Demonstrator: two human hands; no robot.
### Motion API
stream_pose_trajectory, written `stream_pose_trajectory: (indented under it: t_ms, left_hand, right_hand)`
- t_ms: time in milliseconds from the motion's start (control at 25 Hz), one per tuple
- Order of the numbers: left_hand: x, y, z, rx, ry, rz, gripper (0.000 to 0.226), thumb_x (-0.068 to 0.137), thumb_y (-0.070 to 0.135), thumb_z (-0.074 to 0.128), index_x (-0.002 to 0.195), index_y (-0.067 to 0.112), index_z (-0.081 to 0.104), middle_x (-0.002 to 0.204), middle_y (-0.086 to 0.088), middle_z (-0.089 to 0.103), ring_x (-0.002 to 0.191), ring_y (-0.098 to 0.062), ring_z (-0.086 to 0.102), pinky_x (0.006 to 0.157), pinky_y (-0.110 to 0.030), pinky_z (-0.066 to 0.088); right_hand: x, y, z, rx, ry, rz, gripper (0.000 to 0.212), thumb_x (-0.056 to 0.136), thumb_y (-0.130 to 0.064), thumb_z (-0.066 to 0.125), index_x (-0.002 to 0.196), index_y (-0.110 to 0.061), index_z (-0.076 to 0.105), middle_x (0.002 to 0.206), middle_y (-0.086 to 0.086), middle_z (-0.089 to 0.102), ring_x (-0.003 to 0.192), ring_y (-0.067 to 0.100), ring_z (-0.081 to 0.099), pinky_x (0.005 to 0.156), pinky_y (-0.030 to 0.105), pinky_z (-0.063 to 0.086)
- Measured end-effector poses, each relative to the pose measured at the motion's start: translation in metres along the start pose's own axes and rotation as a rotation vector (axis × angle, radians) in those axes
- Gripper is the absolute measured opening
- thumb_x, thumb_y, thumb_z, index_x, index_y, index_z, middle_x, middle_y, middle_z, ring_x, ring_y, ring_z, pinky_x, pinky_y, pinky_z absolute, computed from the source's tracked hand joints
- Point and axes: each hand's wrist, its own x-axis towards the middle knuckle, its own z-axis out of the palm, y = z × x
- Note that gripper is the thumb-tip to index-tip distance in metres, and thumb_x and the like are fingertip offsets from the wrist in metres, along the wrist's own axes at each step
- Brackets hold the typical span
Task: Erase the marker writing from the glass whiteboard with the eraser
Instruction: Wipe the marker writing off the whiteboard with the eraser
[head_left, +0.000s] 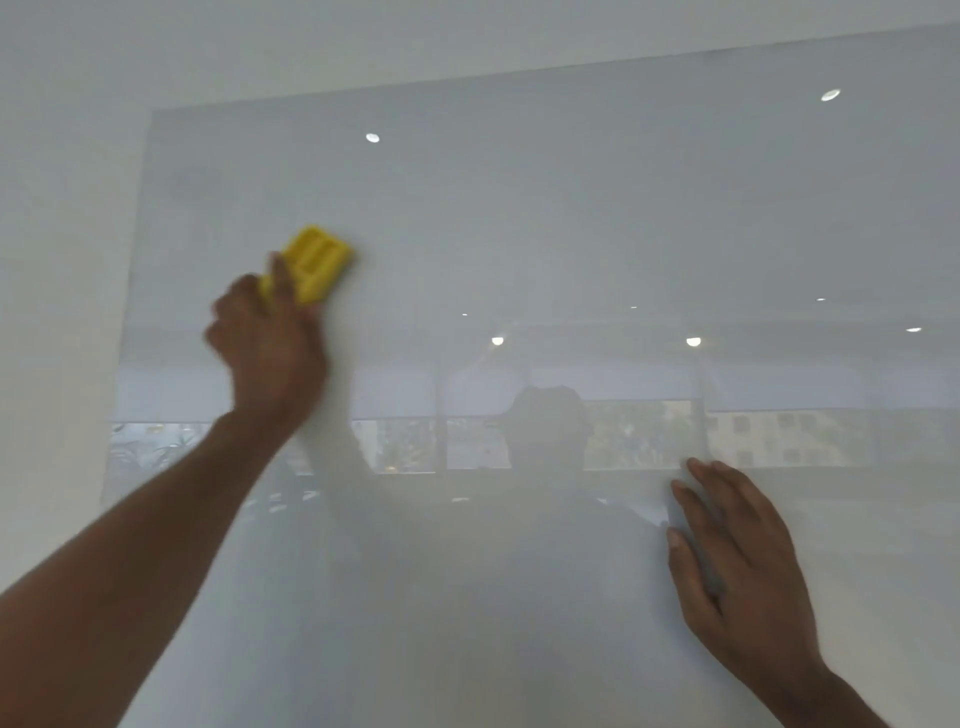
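A large glass whiteboard (571, 208) fills most of the head view and hangs on a pale wall. My left hand (270, 343) grips a yellow plastic eraser (317, 262) and presses it against the upper left part of the glass; hand and eraser are motion-blurred. My right hand (737, 566) lies flat on the lower right of the board with fingers spread and holds nothing. I see no marker writing on the glass around the eraser or elsewhere.
The glass mirrors ceiling lights (372, 137), windows (405, 447) and a person's silhouette (550, 431). Bare white wall (57, 260) lies left of the board's edge and above its top edge.
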Motion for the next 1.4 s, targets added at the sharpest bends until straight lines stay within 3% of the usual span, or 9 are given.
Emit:
stream_pose_trajectory:
  t_ms: [120, 320, 520, 720, 840, 960, 1200, 1280, 1400]
  left_hand:
    - [-0.017, -0.082, -0.013, 0.124, 0.019, -0.444, 0.070, 0.096, 0.036, 0.035, 0.158, 0.005, 0.025, 0.138, -0.040, 0.041, 0.124, -0.060, 0.041, 0.100, -0.067, 0.034]
    - [-0.006, -0.081, -0.013, 0.111, 0.018, -0.625, 0.068, 0.095, 0.032, 0.037, 0.157, 0.006, 0.028, 0.137, -0.039, 0.041, 0.125, -0.058, 0.042, 0.099, -0.065, 0.035]
    - [0.079, 0.010, 0.001, 0.029, -0.050, -0.276, 0.064, 0.103, 0.026, 0.048, 0.161, 0.013, 0.026, 0.147, -0.029, 0.039, 0.132, -0.049, 0.040, 0.101, -0.056, 0.037]
    - [0.012, 0.130, 0.003, -0.146, -0.070, 0.540, 0.058, 0.096, 0.018, 0.060, 0.152, 0.010, 0.049, 0.145, -0.029, 0.053, 0.121, -0.049, 0.056, 0.093, -0.051, 0.042]
    - [-0.006, 0.130, 0.005, -0.170, -0.052, 0.786, 0.051, 0.098, 0.025, 0.062, 0.147, 0.011, 0.056, 0.139, -0.025, 0.061, 0.116, -0.045, 0.062, 0.088, -0.046, 0.046]
    - [0.048, 0.109, 0.012, -0.108, -0.035, 0.568, 0.055, 0.101, 0.023, 0.057, 0.153, 0.010, 0.048, 0.146, -0.031, 0.053, 0.121, -0.050, 0.057, 0.093, -0.052, 0.045]
    - [0.150, -0.025, 0.011, 0.084, -0.008, -0.364, 0.058, 0.103, 0.030, 0.045, 0.158, 0.017, 0.032, 0.146, -0.027, 0.042, 0.135, -0.049, 0.040, 0.106, -0.059, 0.036]
    - [0.145, -0.051, 0.009, 0.101, -0.011, -0.475, 0.059, 0.103, 0.032, 0.045, 0.157, 0.015, 0.031, 0.146, -0.028, 0.042, 0.135, -0.051, 0.039, 0.107, -0.062, 0.035]
    - [0.121, -0.033, 0.008, 0.052, 0.006, -0.388, 0.060, 0.101, 0.031, 0.047, 0.157, 0.014, 0.032, 0.144, -0.029, 0.043, 0.132, -0.051, 0.041, 0.103, -0.062, 0.037]
  right_hand:
    - [0.002, -0.001, 0.003, -0.020, 0.019, -0.010, 0.041, 0.097, -0.027, 0.051, 0.126, -0.003, 0.068, 0.147, 0.010, 0.054, 0.142, 0.031, 0.045, 0.120, 0.040, 0.031]
    - [0.002, 0.001, 0.009, -0.086, 0.096, -0.056, 0.040, 0.094, -0.024, 0.054, 0.121, 0.000, 0.070, 0.140, 0.016, 0.060, 0.132, 0.039, 0.054, 0.110, 0.051, 0.043]
    - [0.003, 0.000, 0.009, -0.123, 0.088, -0.060, 0.040, 0.092, -0.025, 0.054, 0.116, 0.002, 0.072, 0.135, 0.019, 0.062, 0.126, 0.042, 0.057, 0.103, 0.058, 0.047]
    - [0.004, -0.002, 0.008, -0.138, 0.095, -0.063, 0.040, 0.092, -0.023, 0.053, 0.116, 0.003, 0.071, 0.134, 0.020, 0.062, 0.125, 0.043, 0.057, 0.103, 0.058, 0.047]
    - [0.004, 0.001, 0.008, -0.137, 0.092, -0.074, 0.040, 0.092, -0.022, 0.053, 0.115, 0.004, 0.071, 0.135, 0.019, 0.061, 0.124, 0.044, 0.057, 0.102, 0.059, 0.047]
    - [0.003, 0.002, 0.009, -0.143, 0.087, -0.065, 0.039, 0.092, -0.022, 0.053, 0.116, 0.003, 0.071, 0.134, 0.019, 0.061, 0.124, 0.044, 0.057, 0.102, 0.059, 0.048]
    - [0.002, 0.003, 0.011, -0.129, 0.098, -0.049, 0.040, 0.093, -0.025, 0.051, 0.121, -0.002, 0.069, 0.137, 0.015, 0.060, 0.128, 0.040, 0.056, 0.106, 0.054, 0.045]
    - [0.000, 0.001, 0.012, -0.116, 0.117, -0.045, 0.039, 0.094, -0.026, 0.051, 0.125, -0.007, 0.065, 0.139, 0.014, 0.060, 0.131, 0.037, 0.054, 0.109, 0.050, 0.043]
    - [0.001, 0.001, 0.011, -0.129, 0.112, -0.044, 0.039, 0.095, -0.026, 0.052, 0.124, -0.005, 0.066, 0.139, 0.013, 0.060, 0.131, 0.037, 0.054, 0.108, 0.053, 0.045]
